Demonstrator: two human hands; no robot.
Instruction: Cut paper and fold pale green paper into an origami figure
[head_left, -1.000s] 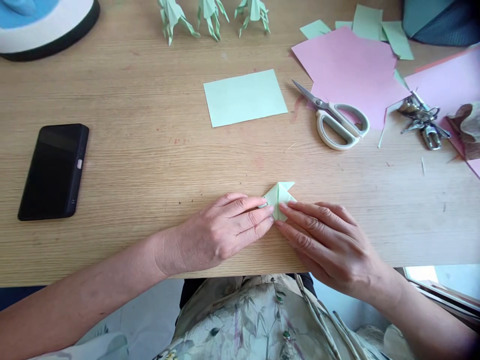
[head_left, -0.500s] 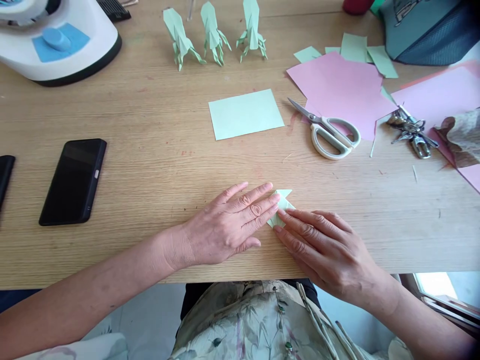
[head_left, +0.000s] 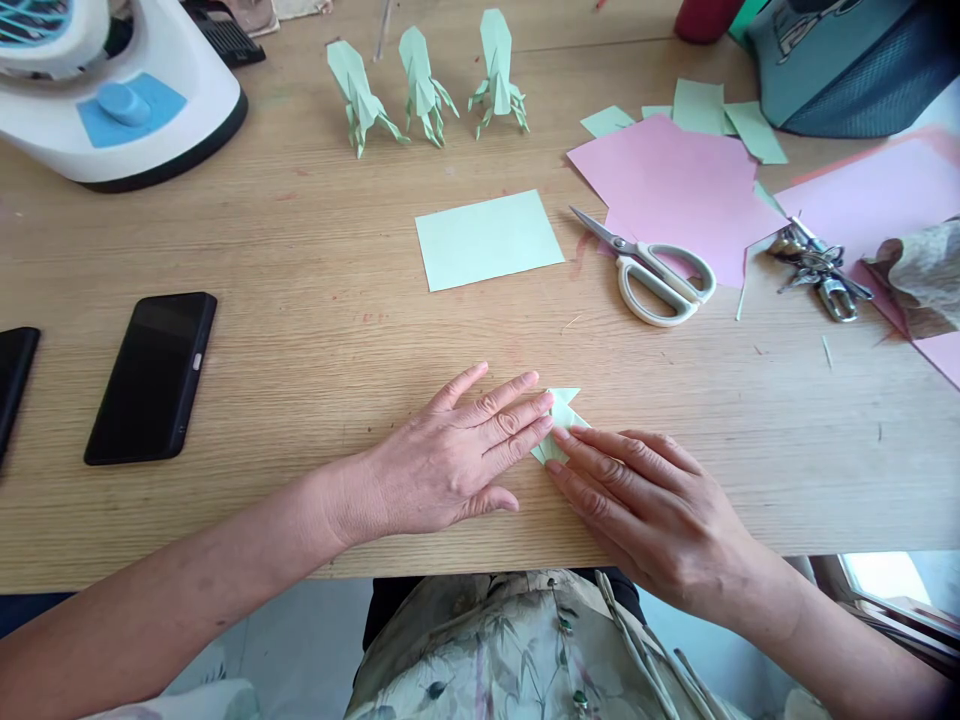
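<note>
A small folded piece of light green paper (head_left: 564, 412) lies flat on the wooden table, partly hidden under my fingers. My left hand (head_left: 466, 445) is spread flat, its fingertips resting on the paper's left side. From the right, my right hand (head_left: 651, 498) reaches in with fingers stretched out and fingertips pressing on the paper's lower part. Beyond my hands lies a flat rectangular sheet of light green paper (head_left: 489, 240). Right of that sheet are scissors (head_left: 660, 275) with white handles, their blades together.
Three folded green paper figures (head_left: 498, 75) stand at the back. A phone (head_left: 154, 375) and a white fan base (head_left: 172, 120) are at left. Pink paper (head_left: 675, 180), green paper pieces (head_left: 699, 105), keys (head_left: 821, 265) and a blue-grey bag (head_left: 847, 75) occupy the right.
The whole view has shifted slightly, so the table things sit a little lower. My hands stay on the folded paper, with hardly any movement.
</note>
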